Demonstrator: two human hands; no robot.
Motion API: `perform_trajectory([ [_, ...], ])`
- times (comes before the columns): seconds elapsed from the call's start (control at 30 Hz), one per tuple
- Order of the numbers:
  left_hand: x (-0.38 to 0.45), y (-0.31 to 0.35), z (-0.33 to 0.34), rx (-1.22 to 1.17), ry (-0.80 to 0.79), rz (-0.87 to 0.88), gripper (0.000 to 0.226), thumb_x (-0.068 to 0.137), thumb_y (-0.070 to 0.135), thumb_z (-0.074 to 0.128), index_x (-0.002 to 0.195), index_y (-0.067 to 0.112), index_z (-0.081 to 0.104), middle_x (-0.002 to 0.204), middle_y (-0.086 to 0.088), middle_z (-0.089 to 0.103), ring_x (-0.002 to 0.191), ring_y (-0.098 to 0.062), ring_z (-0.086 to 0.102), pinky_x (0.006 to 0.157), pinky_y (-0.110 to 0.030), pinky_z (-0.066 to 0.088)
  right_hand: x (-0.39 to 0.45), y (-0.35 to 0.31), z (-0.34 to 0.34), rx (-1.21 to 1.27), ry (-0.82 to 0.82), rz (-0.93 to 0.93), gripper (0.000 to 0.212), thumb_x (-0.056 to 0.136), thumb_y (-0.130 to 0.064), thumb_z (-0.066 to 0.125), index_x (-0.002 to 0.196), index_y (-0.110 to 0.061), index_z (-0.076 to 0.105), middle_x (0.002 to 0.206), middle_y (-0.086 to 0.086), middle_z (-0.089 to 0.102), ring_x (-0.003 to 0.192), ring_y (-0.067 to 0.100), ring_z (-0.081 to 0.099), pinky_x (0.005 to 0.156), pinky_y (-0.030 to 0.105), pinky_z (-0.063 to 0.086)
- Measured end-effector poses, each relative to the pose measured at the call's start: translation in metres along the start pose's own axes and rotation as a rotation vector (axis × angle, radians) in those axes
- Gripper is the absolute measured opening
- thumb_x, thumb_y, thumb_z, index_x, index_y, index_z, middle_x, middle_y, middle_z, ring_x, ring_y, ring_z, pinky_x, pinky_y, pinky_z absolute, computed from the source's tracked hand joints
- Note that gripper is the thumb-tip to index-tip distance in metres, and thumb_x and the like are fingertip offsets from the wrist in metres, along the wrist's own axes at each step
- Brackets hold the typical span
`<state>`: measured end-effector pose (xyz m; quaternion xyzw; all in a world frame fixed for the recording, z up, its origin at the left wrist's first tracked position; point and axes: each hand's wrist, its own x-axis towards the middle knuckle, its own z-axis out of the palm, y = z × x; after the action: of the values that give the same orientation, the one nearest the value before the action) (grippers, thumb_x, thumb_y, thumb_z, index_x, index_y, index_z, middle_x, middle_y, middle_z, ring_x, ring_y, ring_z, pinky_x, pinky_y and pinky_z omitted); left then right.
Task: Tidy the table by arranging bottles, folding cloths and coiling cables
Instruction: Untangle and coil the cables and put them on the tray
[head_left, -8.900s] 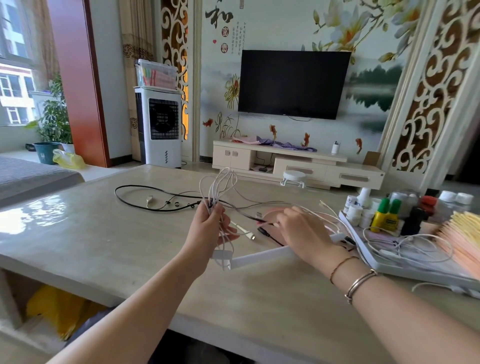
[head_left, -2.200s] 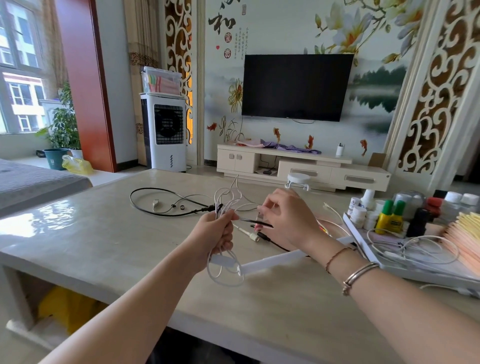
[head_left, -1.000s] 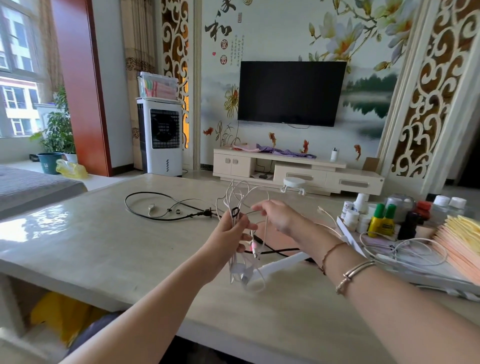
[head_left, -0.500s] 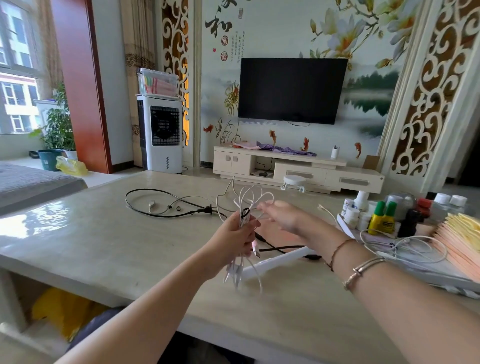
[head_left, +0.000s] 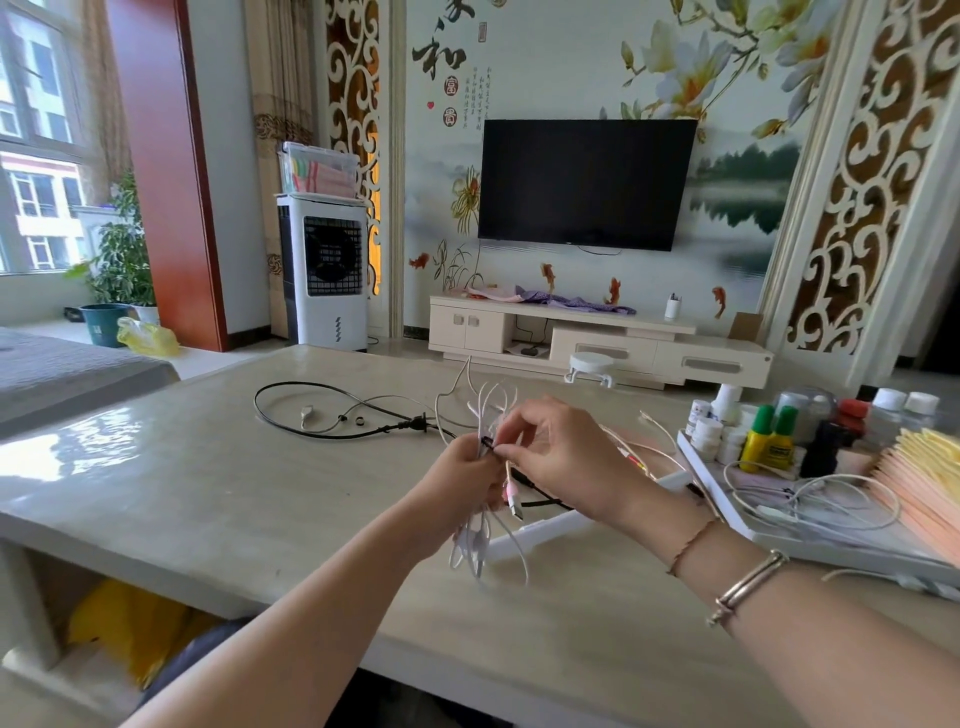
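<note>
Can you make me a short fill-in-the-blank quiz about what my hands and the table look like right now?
1. The left hand grips a folded bundle of ____ cables.
2. The right hand pinches a thin ____ tie at the bundle's middle.
3. The loose black power cord lies on the table to the ____ of both hands.
4. The two yellow bottles have ____ caps.

Missing words: white; black; left; green

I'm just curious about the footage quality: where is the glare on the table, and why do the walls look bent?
Head view: window daylight from the left makes a bright glare patch on the table near its left edge. The wide-angle lens bows the carved screen on the right. The left hand and right hand, pinching the white cable bundle, look sharp, and the far TV is clear.
</note>
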<state>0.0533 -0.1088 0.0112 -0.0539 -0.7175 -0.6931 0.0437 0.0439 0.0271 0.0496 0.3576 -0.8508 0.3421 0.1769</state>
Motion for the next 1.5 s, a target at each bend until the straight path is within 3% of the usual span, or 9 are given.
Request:
perform_trajectory([
  [0.1,0.001,-0.001,-0.002,-0.088,0.045,-0.043,0.028,0.095,-0.004,0.038,0.071,0.008,0.046,0.046,0.007,0.038,0.039,-0.006,0.035,0.051,-0.025,0.038,-0.004,-0.004,0.0,0.086,-0.059,0.082,0.005,0.087,-0.015,0.068,0.082,-0.018,0.068,0.074,-0.013,0.055,0.069,-0.008,0.049,0.069,0.006,0.039],
  [0.5,-0.01,0.002,-0.008,-0.341,-0.158,-0.074,0.019,0.09,0.012,0.061,0.075,0.012,0.049,0.05,0.008,0.033,0.038,-0.004,0.034,0.049,-0.019,0.042,-0.008,0.023,0.002,0.151,-0.142,0.221,0.008,0.089,-0.016,0.063,0.083,-0.021,0.062,0.075,-0.011,0.056,0.071,0.006,0.047,0.068,0.02,0.039],
  [0.7,0.009,-0.01,-0.001,-0.292,0.193,-0.014,0.026,0.095,0.018,0.057,0.07,0.012,0.047,0.043,0.008,0.036,0.035,-0.006,0.034,0.047,-0.025,0.04,-0.014,0.015,0.007,0.285,-0.227,0.302,0.026,0.081,-0.026,0.054,0.056,-0.022,0.05,0.065,-0.007,0.043,0.062,0.007,0.039,0.064,0.024,0.031],
  [0.83,0.023,-0.017,-0.049,-0.434,0.523,-0.052,0.033,0.1,0.021,0.047,0.068,0.014,0.041,0.039,0.007,0.036,0.027,-0.005,0.033,0.041,-0.021,0.035,-0.029,0.007,-0.008,0.675,0.031,0.332,0.03,0.073,-0.026,0.049,0.052,-0.016,0.03,0.072,0.012,0.025,0.07,0.023,0.027,0.067,0.024,0.026],
  [0.93,0.018,-0.018,-0.056,-0.653,0.387,-0.049,0.033,0.1,0.02,0.045,0.069,0.016,0.035,0.04,0.009,0.03,0.029,-0.005,0.027,0.036,-0.015,0.031,-0.025,0.01,-0.01,0.681,0.058,0.351,0.039,0.087,-0.029,0.054,0.052,-0.02,0.039,0.066,0.008,0.033,0.067,0.02,0.031,0.067,0.031,0.026],
  [1.07,0.015,-0.009,-0.029,-0.622,0.196,-0.032,0.032,0.1,0.02,0.045,0.069,0.017,0.037,0.043,0.008,0.028,0.032,-0.005,0.025,0.039,-0.018,0.032,-0.005,0.006,0.016,0.554,-0.023,0.386,0.035,0.096,-0.024,0.05,0.062,-0.018,0.053,0.072,0.003,0.052,0.058,0.002,0.046,0.061,0.017,0.037],
  [1.17,0.013,-0.007,-0.022,-0.571,0.159,-0.031,0.032,0.099,0.022,0.047,0.069,0.016,0.039,0.044,0.007,0.029,0.032,-0.005,0.027,0.039,-0.019,0.037,0.005,0.009,0.029,0.562,-0.043,0.375,0.022,0.096,-0.019,0.053,0.075,-0.015,0.057,0.082,0.005,0.058,0.071,0.013,0.051,0.057,0.009,0.043],
  [1.33,0.009,-0.011,-0.015,-0.494,0.158,-0.061,0.026,0.098,0.025,0.05,0.075,0.015,0.042,0.046,0.007,0.033,0.035,-0.006,0.032,0.04,-0.019,0.041,0.011,0.022,0.044,0.374,0.004,0.332,0.012,0.088,-0.02,0.066,0.097,-0.015,0.061,0.084,-0.005,0.058,0.073,0.008,0.053,0.067,0.021,0.048],
  [1.5,0.009,-0.012,-0.011,-0.404,0.125,-0.049,0.025,0.098,0.028,0.05,0.078,0.014,0.045,0.046,0.007,0.034,0.039,-0.007,0.032,0.048,-0.023,0.036,0.012,0.023,0.044,0.272,0.015,0.321,0.008,0.085,-0.019,0.07,0.082,-0.021,0.062,0.078,-0.006,0.063,0.072,0.01,0.057,0.073,0.03,0.049],
])
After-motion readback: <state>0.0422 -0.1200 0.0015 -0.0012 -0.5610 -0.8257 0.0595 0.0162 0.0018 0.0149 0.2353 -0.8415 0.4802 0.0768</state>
